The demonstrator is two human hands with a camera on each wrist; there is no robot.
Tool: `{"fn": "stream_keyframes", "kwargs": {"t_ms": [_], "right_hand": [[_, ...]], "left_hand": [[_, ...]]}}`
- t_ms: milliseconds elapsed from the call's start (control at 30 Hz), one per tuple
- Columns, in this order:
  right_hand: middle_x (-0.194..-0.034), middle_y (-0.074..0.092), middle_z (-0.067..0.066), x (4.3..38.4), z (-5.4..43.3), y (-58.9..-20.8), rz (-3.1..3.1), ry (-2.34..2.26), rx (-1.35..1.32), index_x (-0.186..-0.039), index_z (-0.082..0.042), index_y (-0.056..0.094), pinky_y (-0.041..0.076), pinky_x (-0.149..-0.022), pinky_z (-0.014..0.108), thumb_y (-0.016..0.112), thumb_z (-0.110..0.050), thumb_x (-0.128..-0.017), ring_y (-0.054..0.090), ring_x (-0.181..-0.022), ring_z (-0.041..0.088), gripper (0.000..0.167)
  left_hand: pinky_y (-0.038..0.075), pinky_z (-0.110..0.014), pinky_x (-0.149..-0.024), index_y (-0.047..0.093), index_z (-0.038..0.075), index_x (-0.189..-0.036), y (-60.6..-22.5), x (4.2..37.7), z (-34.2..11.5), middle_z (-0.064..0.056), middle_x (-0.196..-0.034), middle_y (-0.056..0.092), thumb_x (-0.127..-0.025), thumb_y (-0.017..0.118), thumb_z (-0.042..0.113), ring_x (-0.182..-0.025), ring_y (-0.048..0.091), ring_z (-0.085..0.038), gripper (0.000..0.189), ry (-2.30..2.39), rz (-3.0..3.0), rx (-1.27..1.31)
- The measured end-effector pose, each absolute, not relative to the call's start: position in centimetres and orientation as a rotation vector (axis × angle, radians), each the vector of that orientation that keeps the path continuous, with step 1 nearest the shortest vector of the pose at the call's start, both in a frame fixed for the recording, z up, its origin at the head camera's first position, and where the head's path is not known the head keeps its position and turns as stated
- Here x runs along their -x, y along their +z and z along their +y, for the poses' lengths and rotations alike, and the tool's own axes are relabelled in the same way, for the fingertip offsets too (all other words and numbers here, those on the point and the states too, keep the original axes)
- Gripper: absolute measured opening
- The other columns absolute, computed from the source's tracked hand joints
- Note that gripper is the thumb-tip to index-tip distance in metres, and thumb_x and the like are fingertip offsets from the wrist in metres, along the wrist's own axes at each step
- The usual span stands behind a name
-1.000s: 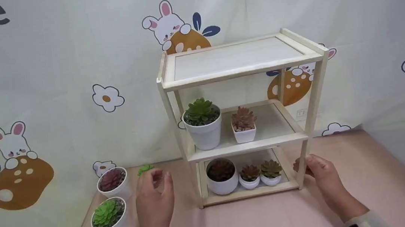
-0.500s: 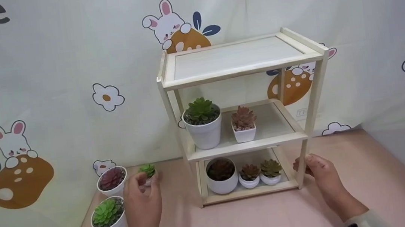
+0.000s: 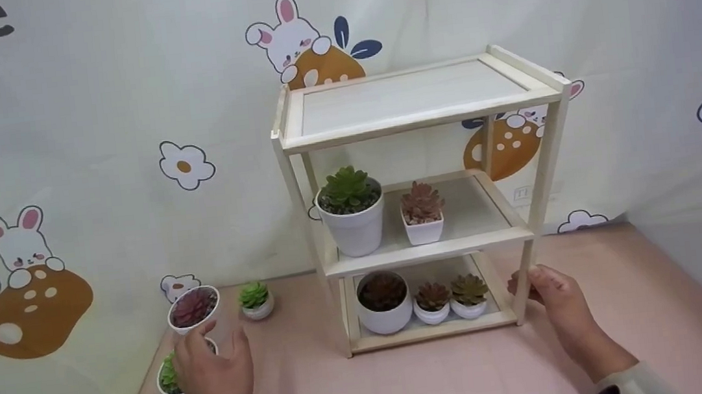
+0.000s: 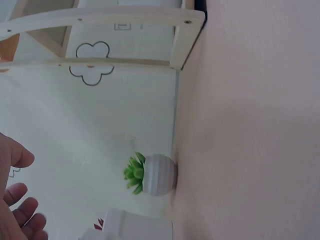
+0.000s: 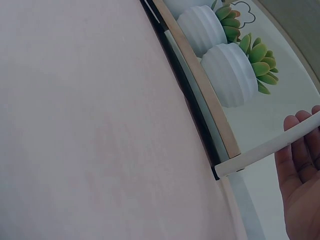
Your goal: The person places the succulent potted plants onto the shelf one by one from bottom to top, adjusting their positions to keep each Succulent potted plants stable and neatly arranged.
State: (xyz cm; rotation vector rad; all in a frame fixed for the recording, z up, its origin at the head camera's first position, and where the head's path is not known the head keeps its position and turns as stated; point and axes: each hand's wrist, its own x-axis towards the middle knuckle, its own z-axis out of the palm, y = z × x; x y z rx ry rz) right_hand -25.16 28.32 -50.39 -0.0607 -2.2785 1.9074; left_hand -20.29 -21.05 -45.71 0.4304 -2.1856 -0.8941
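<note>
My left hand (image 3: pixel 216 374), thumb and fingers spread apart with nothing between them, is over a white pot with a light green succulent (image 3: pixel 168 375) and hides much of it. Just behind stands a white pot with a dark red succulent (image 3: pixel 193 307). To their right sits a small ribbed white pot with a green succulent (image 3: pixel 256 300), also visible in the left wrist view (image 4: pixel 160 175). On the right, my right hand (image 3: pixel 561 299) grips the front right leg of a pale wooden shelf (image 3: pixel 429 255); its fingers (image 5: pixel 295 155) show behind the leg in the right wrist view.
The middle tier holds a large potted green succulent (image 3: pixel 353 219) and a square-potted pink one (image 3: pixel 422 212). Below are a round white pot with a dark plant (image 3: pixel 384 304) and two small potted succulents (image 3: pixel 432 302). A printed curtain (image 3: pixel 88 120) hangs behind the pink table (image 3: pixel 423 385).
My left hand has moved left and toward me, away from the small green succulent, which now shows whole, to over the light green one. The right hand stays on the shelf leg.
</note>
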Motion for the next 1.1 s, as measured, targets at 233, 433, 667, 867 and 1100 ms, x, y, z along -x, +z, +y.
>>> {"fn": "stream_keyframes", "kwargs": {"t_ms": [233, 433, 667, 867, 1100], "right_hand": [[-0.115, 0.074, 0.017, 25.1, 28.2, -50.4, -2.265, 1.926, 0.055, -0.122, 0.007, 0.067, 0.052, -0.094, 0.017, 0.042, -0.044, -0.112, 0.070, -0.106, 0.010, 0.057], [-0.110, 0.074, 0.015, 25.1, 28.2, -50.3, -2.239, 1.934, 0.045, -0.119, 0.008, 0.067, 0.053, -0.094, 0.020, 0.043, -0.042, -0.112, 0.070, -0.104, 0.012, 0.056], [-0.115, 0.072, 0.022, 25.2, 28.3, -50.4, -2.250, 1.927, 0.041, -0.120, 0.008, 0.066, 0.052, -0.094, 0.020, 0.041, -0.043, -0.112, 0.070, -0.106, 0.013, 0.058], [-0.118, 0.072, 0.022, 25.2, 28.3, -50.5, -2.254, 1.929, 0.047, -0.119, 0.005, 0.068, 0.052, -0.095, 0.019, 0.042, -0.045, -0.112, 0.071, -0.107, 0.013, 0.057], [-0.117, 0.073, 0.020, 25.1, 28.3, -50.4, -2.251, 1.924, 0.044, -0.120, 0.005, 0.068, 0.052, -0.096, 0.021, 0.042, -0.043, -0.112, 0.070, -0.107, 0.012, 0.055]], "left_hand": [[0.018, -0.070, -0.111, 0.036, -0.004, -0.145, -46.3, 20.1, -23.3, -0.032, -0.150, 0.029, -0.086, 0.081, 0.028, -0.139, 0.023, -0.051, 0.080, -0.934, -2.266, -0.700], [0.014, -0.072, -0.116, 0.010, -0.001, -0.161, -47.6, 20.3, -24.5, -0.033, -0.161, 0.010, -0.083, 0.084, 0.033, -0.145, 0.011, -0.053, 0.113, -1.023, -2.288, -0.825], [0.013, -0.069, -0.121, -0.002, 0.000, -0.162, -48.3, 20.5, -25.4, -0.036, -0.161, 0.007, -0.086, 0.082, 0.031, -0.146, 0.012, -0.054, 0.118, -1.129, -2.297, -0.960], [0.019, -0.067, -0.121, -0.006, 0.001, -0.162, -48.7, 20.5, -25.9, -0.037, -0.159, 0.008, -0.086, 0.082, 0.034, -0.145, 0.016, -0.055, 0.122, -1.224, -2.274, -1.012], [0.016, -0.063, -0.126, -0.015, 0.002, -0.161, -49.4, 20.4, -26.4, -0.035, -0.164, 0.004, -0.083, 0.085, 0.038, -0.153, 0.014, -0.053, 0.132, -1.350, -2.244, -1.040]]}}
